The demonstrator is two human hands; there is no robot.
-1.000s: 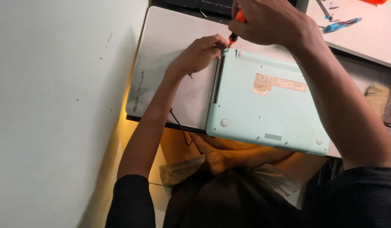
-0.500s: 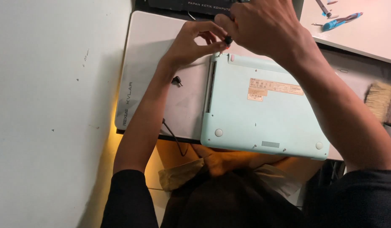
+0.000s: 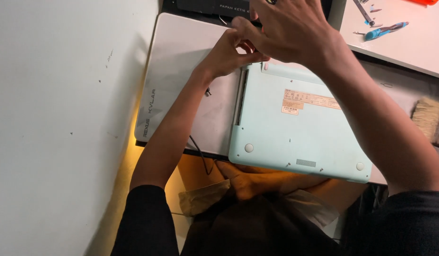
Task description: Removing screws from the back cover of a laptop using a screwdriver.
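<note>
Laptop (image 3: 300, 128), mint green and turned underside up, lies on a pale mat (image 3: 181, 71) at the desk's near edge, its hinge side facing left. Both hands now meet over its far left corner. A second ago the right hand (image 3: 290, 33) drove an orange-handled screwdriver into that corner; now the handle no longer shows and the tool is hidden, so whether that hand grips anything cannot be told. The left hand (image 3: 226, 54) has lifted off the corner and pinches its fingertips together just beside the right, perhaps on a small screw, though nothing is visible there. A brush (image 3: 425, 116) lies to the right, and a blue tool (image 3: 383, 29) rests on the white table beyond.
</note>
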